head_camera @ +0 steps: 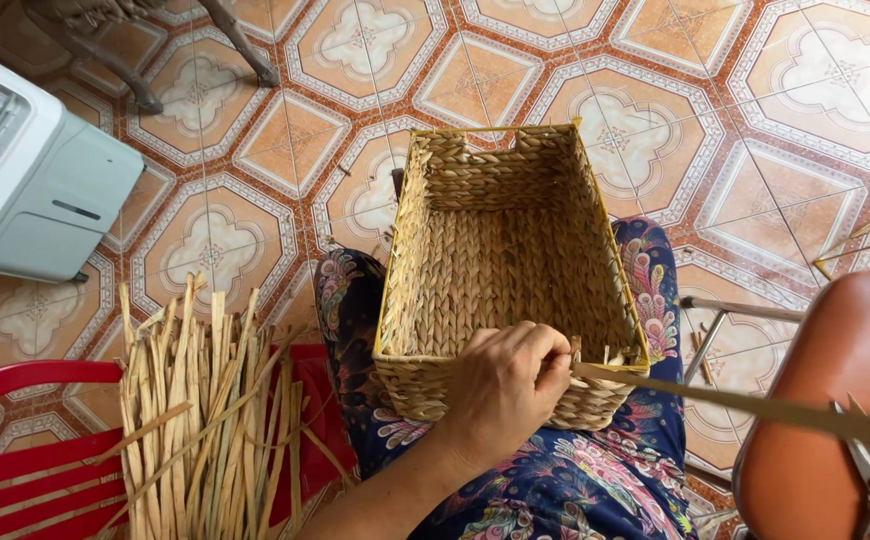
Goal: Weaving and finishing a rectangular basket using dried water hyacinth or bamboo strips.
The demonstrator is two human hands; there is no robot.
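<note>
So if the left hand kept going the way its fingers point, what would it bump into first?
Probably the long straw strand at the woven basket's rim; the left hand points right and its fingertips seem already on it.

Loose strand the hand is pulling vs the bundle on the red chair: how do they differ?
The strand is single, stretched taut and near level from the basket rim toward the right edge; the bundle is many strips, slack, standing roughly upright and splayed. The left hand pinches the strand at the rim; nothing touches the bundle, which rests on the red chair. Both look like the same dry, tan fibre.
</note>
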